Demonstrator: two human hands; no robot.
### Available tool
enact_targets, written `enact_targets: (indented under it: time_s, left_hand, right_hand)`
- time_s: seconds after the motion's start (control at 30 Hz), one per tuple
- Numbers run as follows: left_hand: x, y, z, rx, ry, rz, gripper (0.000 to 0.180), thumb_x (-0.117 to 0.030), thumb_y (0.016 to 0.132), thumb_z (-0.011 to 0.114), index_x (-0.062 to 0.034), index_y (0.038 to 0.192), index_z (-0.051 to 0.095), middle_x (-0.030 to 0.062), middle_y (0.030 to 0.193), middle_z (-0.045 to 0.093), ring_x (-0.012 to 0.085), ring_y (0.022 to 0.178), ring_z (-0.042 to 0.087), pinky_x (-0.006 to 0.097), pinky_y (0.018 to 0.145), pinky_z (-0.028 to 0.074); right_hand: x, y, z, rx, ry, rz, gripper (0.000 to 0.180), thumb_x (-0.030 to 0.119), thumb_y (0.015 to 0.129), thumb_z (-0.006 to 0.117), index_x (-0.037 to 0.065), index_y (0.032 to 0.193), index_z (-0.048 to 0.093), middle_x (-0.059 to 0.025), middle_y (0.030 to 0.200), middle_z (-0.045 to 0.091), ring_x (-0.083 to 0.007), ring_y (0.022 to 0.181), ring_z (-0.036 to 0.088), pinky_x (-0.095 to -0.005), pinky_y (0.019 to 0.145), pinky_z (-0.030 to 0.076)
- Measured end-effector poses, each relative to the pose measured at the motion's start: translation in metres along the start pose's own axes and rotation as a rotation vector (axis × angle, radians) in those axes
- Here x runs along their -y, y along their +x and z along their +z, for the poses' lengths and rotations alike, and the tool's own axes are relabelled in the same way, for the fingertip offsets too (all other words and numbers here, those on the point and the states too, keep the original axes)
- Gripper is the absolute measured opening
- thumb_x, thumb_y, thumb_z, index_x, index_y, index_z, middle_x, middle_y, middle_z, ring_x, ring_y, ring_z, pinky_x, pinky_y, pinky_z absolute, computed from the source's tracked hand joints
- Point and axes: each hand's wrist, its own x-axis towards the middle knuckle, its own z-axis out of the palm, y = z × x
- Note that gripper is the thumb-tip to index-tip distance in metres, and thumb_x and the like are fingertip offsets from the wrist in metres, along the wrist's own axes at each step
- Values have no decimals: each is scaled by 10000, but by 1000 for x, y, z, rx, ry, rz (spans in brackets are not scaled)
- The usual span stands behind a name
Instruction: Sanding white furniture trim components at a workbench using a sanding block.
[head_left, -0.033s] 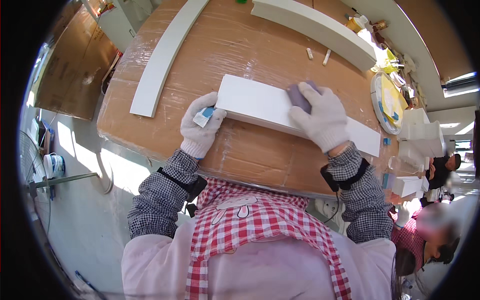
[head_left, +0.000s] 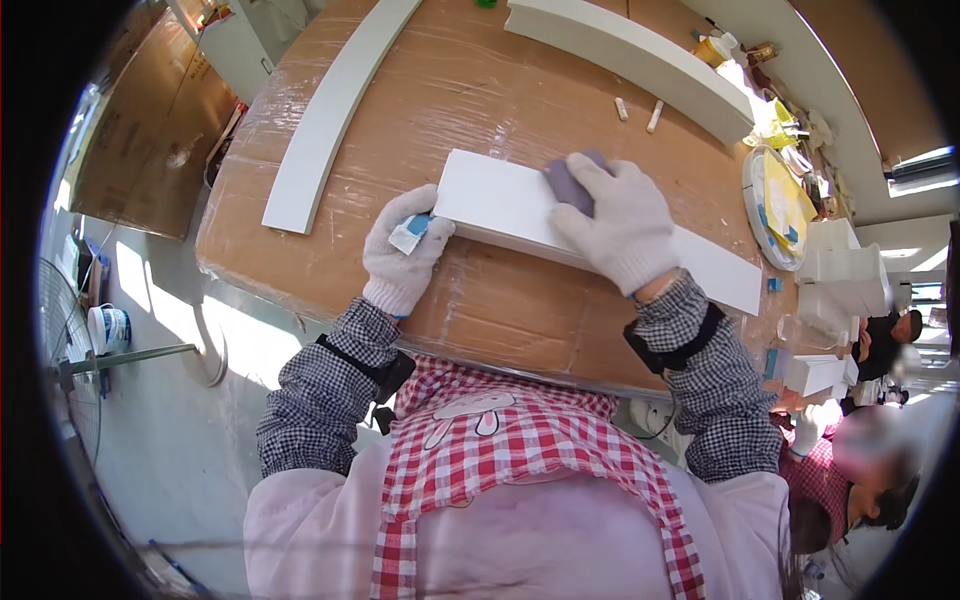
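Note:
A long white board [head_left: 490, 185] lies slantwise across the wrapped table in front of me. My right hand [head_left: 625, 225], in a white knitted glove, grips a purple-grey sponge block [head_left: 570, 188] and presses it on the board's upper face. At the board's left end my left hand [head_left: 405, 250], gloved the same way, is closed with its fingers against the end. Between its thumb and fingers sits a small blue-and-white piece [head_left: 410, 232]; its kind is not clear. The fingertips under the sponge block are partly hidden.
The cardboard-coloured table [head_left: 470, 90] is covered in clear film. Other white boards lie at the left [head_left: 335, 125] and far side [head_left: 640, 65], with two small white sticks [head_left: 654, 116] nearby. A round tray [head_left: 757, 205] stands right. Another person [head_left: 830, 460] works at the lower right.
My right hand has slid the sponge block leftward along the board, towards my left hand. The left hand and the board have stayed almost where they were.

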Motion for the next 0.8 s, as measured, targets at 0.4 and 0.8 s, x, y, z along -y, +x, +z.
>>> enact_targets:
  time_s: [0.4,0.8]
  left_hand:
    - [6,1,-8,-33,-130,-108,271,-51,881,747,-17,1134,658,63,1112,684,124,1007,639,284,905,535]
    - [2,5,-3,41,-162,-151,343,39,853,726,-9,1180,636,62,1140,684,141,1054,633,284,939,518]
  right_hand:
    - [38,30,-1,324,228,-454,532,408,784,703,178,1262,657,-199,1134,639,-362,1091,608,-451,938,497]
    - [47,15,15,177,263,-501,516,418,783,696,231,1262,658,-171,1099,631,-347,1020,629,-443,917,498]
